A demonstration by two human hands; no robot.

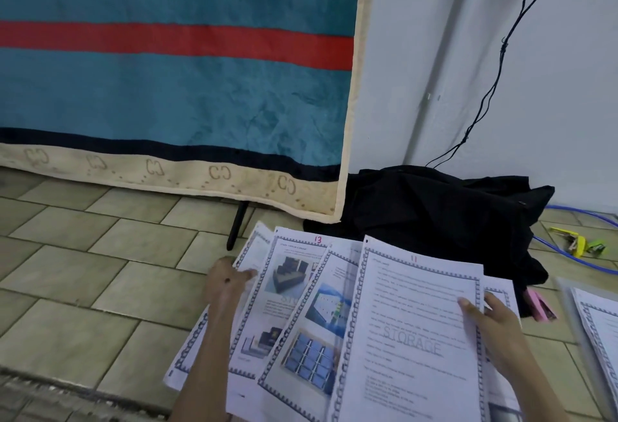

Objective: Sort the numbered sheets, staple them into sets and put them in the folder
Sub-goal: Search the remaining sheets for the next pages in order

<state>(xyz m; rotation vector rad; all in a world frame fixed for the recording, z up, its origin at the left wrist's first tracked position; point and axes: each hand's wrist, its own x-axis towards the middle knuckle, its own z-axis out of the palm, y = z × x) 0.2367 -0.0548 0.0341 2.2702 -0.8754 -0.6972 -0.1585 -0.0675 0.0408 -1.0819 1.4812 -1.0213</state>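
Note:
I hold a fan of printed sheets with patterned borders above the tiled floor. The front sheet (411, 328) is all text, numbered 11 in red and watermarked STORAGE. My right hand (495, 331) pinches its right edge, thumb on top. Behind it fan out a sheet with pictures (317, 338) and a sheet numbered 13 (294, 274). My left hand (227, 284) grips the left side of the fan, fingers curled onto the leftmost sheets. A pink stapler (540, 306) lies on the floor right of the fan. At the right edge a clear folder (568, 311) holds more sheets (602, 324).
A teal blanket with a red stripe (174, 87) hangs over a stand whose black foot (236, 226) is just beyond the sheets. Black cloth (434, 217) is heaped by the white wall. Yellow and green staplers (578, 242) and a blue cable (568, 254) lie far right.

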